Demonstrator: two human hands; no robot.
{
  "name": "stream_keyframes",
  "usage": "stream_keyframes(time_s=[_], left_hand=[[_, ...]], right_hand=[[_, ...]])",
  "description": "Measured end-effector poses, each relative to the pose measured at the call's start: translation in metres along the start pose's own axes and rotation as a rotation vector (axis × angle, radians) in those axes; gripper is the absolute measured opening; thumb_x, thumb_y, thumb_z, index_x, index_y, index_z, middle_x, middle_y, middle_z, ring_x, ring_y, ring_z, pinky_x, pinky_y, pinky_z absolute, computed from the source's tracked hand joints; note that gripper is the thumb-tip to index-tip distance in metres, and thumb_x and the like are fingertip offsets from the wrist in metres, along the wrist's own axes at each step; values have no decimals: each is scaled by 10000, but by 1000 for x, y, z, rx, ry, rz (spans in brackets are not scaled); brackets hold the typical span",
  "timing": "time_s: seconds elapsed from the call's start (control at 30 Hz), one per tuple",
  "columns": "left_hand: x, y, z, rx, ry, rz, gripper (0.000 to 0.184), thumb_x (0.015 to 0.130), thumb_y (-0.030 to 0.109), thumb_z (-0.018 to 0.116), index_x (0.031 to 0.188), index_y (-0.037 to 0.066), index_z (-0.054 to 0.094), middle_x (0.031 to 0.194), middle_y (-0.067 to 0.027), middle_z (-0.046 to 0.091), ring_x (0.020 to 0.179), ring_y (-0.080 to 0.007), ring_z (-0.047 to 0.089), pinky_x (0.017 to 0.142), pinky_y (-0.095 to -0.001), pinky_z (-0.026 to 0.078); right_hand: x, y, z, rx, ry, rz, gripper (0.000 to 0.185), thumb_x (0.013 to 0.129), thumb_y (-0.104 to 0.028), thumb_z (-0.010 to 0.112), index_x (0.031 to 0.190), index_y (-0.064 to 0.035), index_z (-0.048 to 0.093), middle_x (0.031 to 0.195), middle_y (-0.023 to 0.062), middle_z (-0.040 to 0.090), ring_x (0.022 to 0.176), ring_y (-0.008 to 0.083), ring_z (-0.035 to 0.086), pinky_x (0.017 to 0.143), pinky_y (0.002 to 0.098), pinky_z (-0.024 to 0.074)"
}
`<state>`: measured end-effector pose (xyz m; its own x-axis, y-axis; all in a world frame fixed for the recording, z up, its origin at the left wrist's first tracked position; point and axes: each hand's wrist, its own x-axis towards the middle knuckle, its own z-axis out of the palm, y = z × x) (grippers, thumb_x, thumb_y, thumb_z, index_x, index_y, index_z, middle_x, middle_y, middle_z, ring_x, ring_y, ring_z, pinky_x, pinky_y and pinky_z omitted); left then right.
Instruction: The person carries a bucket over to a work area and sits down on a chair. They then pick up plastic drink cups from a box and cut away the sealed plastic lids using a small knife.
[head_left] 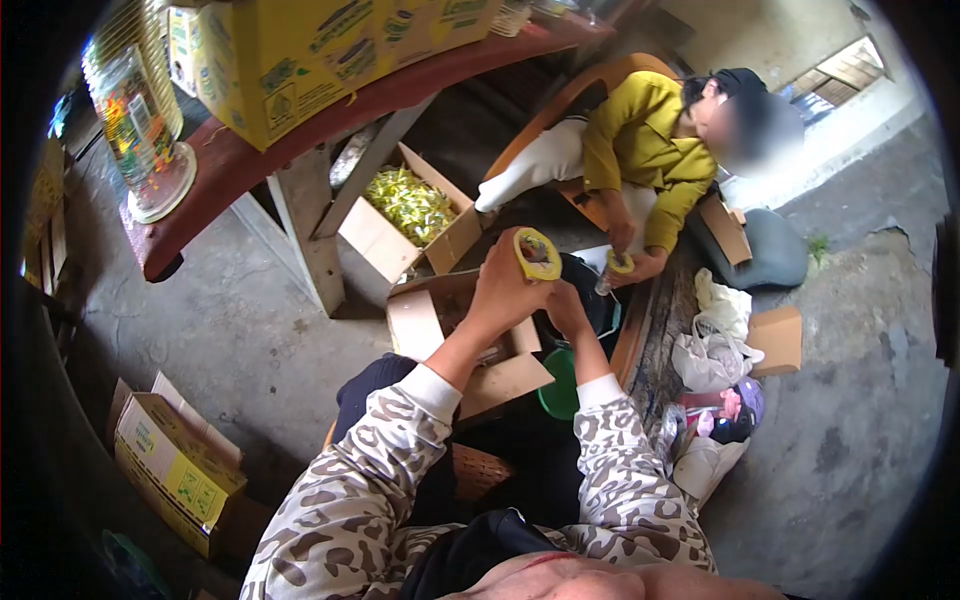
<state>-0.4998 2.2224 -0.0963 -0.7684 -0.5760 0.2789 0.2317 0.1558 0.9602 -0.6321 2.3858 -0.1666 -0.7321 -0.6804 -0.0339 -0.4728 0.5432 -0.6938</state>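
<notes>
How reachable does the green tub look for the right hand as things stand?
Probably yes: the right hand looks near the green tub, part of which shows between the cardboard flap and the right sleeve, with nothing apparent covering that part.

Concrete floor point(860, 400) (grey, stained).

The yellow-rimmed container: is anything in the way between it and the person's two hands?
Nothing visible separates the left hand from the yellow-rimmed container; it is holding it. The right hand is close below, with no object visible between, though whether its fingers touch the container is hidden.
</notes>
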Motion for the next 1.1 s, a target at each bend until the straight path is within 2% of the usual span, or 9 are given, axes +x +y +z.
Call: stream_keyframes(time_s=[0.03, 0.1, 0.3, 0.4, 0.5, 0.63, 0.8, 0.87, 1.1], left_hand=[[-1, 0, 0, -7, -11, 7, 605, 684, 168, 774, 1207, 25, 505, 1049, -155, 622, 1008, -319, 632, 892, -389, 488], [-4, 0, 1, 68, -204, -17, 558, 691, 186, 779, 1163, 21, 532, 1031, -159, 630, 1008, -325, 635, 882, -388, 488], [-14, -6, 17, 155, -400, 40, 523, 663, 215, 830, 1045, 30, 524, 985, -169, 656, 961, -353, 657, 815, -410, 505], [-18, -18, 25, 284, -498, 56, 614, 646, 237, 825, 1089, 18, 460, 902, -234, 676, 921, -445, 642, 756, -501, 520], [-26, -22, 29, 356, -582, -24, 602, 642, 256, 826, 1077, 16, 485, 890, -244, 677, 895, -451, 646, 749, -502, 525], [-32, -35, 43, 385, -726, 16, 532, 666, 283, 804, 1057, 31, 547, 900, -243, 678, 886, -444, 653, 752, -498, 532], [-49, -24, 64, 433, -847, 6, 412, 699, 299, 760, 1006, 66, 615, 888, -199, 690, 878, -413, 664, 750, -485, 534], [-51, -35, 67, 483, -1006, -12, 521, 672, 343, 820, 1052, 51, 615, 938, -175, 690, 921, -378, 666, 779, -443, 526], [-50, -28, 56, 418, -1003, -82, 495, 641, 278, 841, 1006, 40, 606, 968, -167, 696, 913, -374, 671, 789, -423, 531]], right_hand=[[-13, -7, -11, -4, 14, 4, 231, 893, -69, 615, 1112, -2, 644, 940, 119, 698, 841, 110, 653, 738, 278, 509], [-40, -34, -32, 423, 125, 168, 235, 966, -124, 585, 1159, 0, 641, 1010, 88, 702, 880, 115, 656, 755, 253, 517], [-79, -44, -44, 510, 404, 158, 233, 988, -149, 586, 1151, 8, 641, 1021, 67, 702, 879, 111, 655, 754, 243, 518], [-86, -51, -39, 336, 493, -27, 172, 928, -98, 672, 1052, 20, 651, 905, 73, 694, 806, 93, 625, 719, 242, 500], [-92, -59, -43, 90, 482, -230, 196, 832, -104, 758, 957, -23, 631, 881, 71, 637, 770, 160, 630, 701, 284, 517], [-102, -55, -41, -156, 374, -193, 333, 696, -224, 832, 879, -72, 599, 888, 94, 585, 906, 319, 592, 780, 406, 503], [-119, -27, -38, -304, 370, -202, 302, 705, -151, 784, 893, -59, 566, 913, 112, 578, 919, 325, 594, 762, 420, 504], [-116, -15, -24, -335, 282, -186, 274, 753, -197, 731, 932, -44, 589, 959, 134, 619, 936, 348, 605, 796, 446, 508], [-118, -32, -29, -334, 212, -196, 200, 825, -186, 670, 894, -36, 558, 888, 128, 611, 904, 312, 621, 780, 419, 508]])
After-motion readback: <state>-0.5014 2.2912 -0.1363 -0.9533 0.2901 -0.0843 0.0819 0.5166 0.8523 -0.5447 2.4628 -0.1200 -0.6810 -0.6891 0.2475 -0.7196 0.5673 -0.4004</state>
